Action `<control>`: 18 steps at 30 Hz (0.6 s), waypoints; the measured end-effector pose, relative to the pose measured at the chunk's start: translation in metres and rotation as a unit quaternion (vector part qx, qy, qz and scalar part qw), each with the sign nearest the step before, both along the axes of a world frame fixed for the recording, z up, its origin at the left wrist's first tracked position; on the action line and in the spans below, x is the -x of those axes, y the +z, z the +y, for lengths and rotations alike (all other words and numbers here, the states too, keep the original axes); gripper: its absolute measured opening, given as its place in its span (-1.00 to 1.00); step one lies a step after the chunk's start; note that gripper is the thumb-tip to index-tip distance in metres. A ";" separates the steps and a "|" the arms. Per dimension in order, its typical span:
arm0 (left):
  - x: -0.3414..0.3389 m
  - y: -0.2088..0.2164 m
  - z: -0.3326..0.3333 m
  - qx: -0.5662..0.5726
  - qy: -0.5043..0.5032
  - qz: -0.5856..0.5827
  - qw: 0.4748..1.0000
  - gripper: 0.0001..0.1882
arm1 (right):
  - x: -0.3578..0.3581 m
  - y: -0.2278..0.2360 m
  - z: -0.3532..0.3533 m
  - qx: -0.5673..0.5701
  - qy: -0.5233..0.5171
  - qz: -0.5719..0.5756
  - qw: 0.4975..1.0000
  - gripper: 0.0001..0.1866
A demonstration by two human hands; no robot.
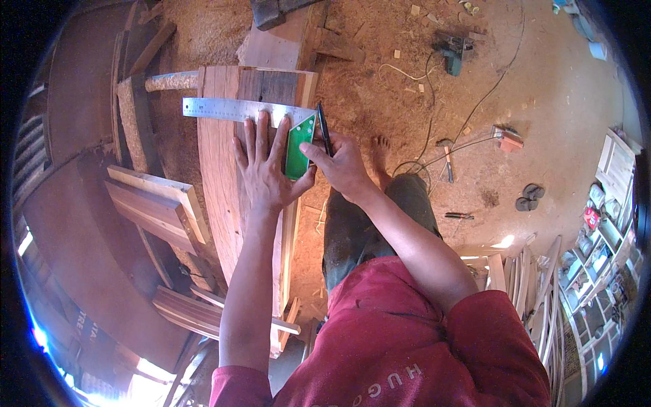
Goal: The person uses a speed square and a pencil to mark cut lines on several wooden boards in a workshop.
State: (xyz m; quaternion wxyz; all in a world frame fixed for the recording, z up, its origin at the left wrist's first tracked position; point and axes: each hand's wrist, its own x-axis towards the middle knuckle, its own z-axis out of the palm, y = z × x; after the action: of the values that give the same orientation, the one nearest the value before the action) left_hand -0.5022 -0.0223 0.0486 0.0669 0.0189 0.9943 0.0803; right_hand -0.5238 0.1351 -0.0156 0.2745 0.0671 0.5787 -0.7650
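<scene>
A try square with a steel ruled blade (pixel 224 108) and a green handle (pixel 299 150) lies across a reddish wooden board (pixel 220 169), near its far end. The handle sits along the board's right edge. Flat over the blade and the board, my left hand (pixel 266 173) has its fingers spread, with the thumb by the handle's lower end. My right hand (pixel 342 166) is closed around a black pen (pixel 323 129), which stands tilted beside the blade's right end. The right thumb rests on the green handle. What lies beneath my left palm is hidden.
Short boards (pixel 152 210) lie left of the workpiece, with a stack of strips (pixel 183 312) nearer. On the sawdust-covered floor to the right are a green power tool (pixel 453 54), a hammer (pixel 447 163), an orange tool (pixel 507 139), cords and sandals (pixel 529 197). Shelving (pixel 603 251) stands far right.
</scene>
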 end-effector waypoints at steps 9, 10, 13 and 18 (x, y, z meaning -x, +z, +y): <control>0.001 0.000 0.001 0.014 0.007 -0.014 1.000 0.07 | 0.006 0.011 0.002 -0.010 0.012 -0.015 1.000 -0.69; 0.001 0.001 0.002 0.014 0.009 -0.013 1.000 0.07 | 0.009 0.014 0.007 -0.009 0.014 -0.015 1.000 -0.69; 0.002 0.009 0.000 0.001 0.016 -0.036 0.999 0.08 | 0.035 0.030 0.031 -0.126 0.014 0.060 0.990 -0.67; 0.004 0.007 -0.002 -0.036 0.017 -0.021 0.999 0.06 | 0.093 0.041 0.041 -0.120 -0.149 0.109 0.975 -0.67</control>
State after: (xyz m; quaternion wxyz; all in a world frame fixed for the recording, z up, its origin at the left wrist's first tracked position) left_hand -0.5066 -0.0242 0.0559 0.0857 0.0025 0.9893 0.1178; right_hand -0.6168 0.1762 0.0257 0.0826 0.1007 0.6763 -0.7250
